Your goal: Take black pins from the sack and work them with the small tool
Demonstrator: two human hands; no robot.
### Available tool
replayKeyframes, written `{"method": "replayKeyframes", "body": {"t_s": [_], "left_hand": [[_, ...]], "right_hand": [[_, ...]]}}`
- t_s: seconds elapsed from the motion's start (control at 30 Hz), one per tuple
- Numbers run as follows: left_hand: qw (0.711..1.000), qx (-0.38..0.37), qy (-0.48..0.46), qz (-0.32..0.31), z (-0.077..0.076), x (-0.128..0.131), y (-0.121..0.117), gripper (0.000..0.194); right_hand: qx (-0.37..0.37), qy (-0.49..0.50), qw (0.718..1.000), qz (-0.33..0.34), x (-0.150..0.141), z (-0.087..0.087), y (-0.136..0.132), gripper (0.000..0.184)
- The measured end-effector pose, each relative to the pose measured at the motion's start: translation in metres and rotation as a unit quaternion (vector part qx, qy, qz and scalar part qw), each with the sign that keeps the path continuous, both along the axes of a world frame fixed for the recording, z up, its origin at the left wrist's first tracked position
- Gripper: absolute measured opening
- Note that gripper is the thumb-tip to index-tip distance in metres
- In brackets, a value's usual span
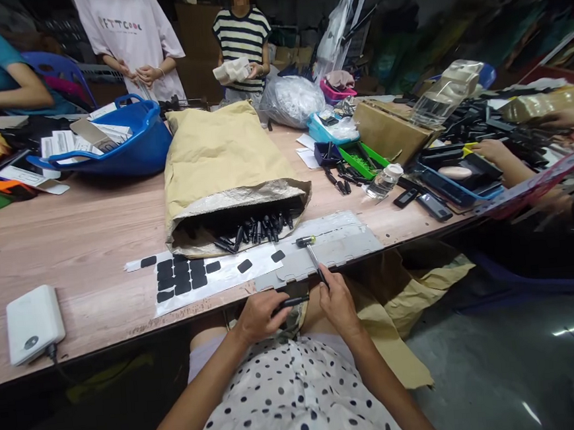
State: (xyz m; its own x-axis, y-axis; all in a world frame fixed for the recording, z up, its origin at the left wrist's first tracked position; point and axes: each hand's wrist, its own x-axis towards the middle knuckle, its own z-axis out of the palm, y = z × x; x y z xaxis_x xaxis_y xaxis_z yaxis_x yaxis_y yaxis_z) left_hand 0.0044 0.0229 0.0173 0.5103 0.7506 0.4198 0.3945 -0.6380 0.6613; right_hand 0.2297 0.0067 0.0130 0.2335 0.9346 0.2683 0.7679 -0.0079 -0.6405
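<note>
My right hand (339,298) is closed around the handle of a small hammer (313,258), whose head rests over the grey board (351,235) at the table's front edge. In my left hand (261,315), just below that edge, is a slim black tube-like piece (294,302); its exact kind is unclear. Ahead of my hands lies a large tan paper sack (217,151), its mouth facing me with many small black cylindrical pieces (258,230) inside. A white sheet (232,275) with black rounded-square stickers (181,274) lies in front of the sack.
A white power bank (35,324) with a cable lies at left. Behind it stands a blue basin (113,152) of small boxes. To the right are a green tray (362,159), a clear bottle (384,181) and a blue tray (458,185) near another person's hand (493,152). Several people are across the table.
</note>
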Motion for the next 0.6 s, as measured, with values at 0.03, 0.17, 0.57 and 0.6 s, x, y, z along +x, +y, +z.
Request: {"method": "replayKeyframes", "body": {"t_s": [0.03, 0.17, 0.57, 0.6], "left_hand": [[1.0, -0.016, 0.005, -0.009, -0.005, 0.001, -0.007, 0.026], [0.979, -0.171, 0.1, 0.056, -0.021, 0.002, -0.019, 0.027], [0.853, -0.381, 0.341, 0.101, -0.024, 0.009, -0.016, 0.032], [0.848, -0.387, 0.347, 0.108, -0.024, 0.009, -0.016, 0.031]], "right_hand": [[0.0, -0.001, 1.0, -0.003, 0.0, 0.0, 0.0, 0.048], [-0.004, -0.008, 1.0, -0.007, -0.002, 0.002, -0.001, 0.049], [-0.013, -0.008, 1.0, -0.014, -0.006, 0.004, -0.001, 0.049], [-0.014, -0.008, 1.0, -0.014, -0.006, 0.004, -0.001, 0.049]]}}
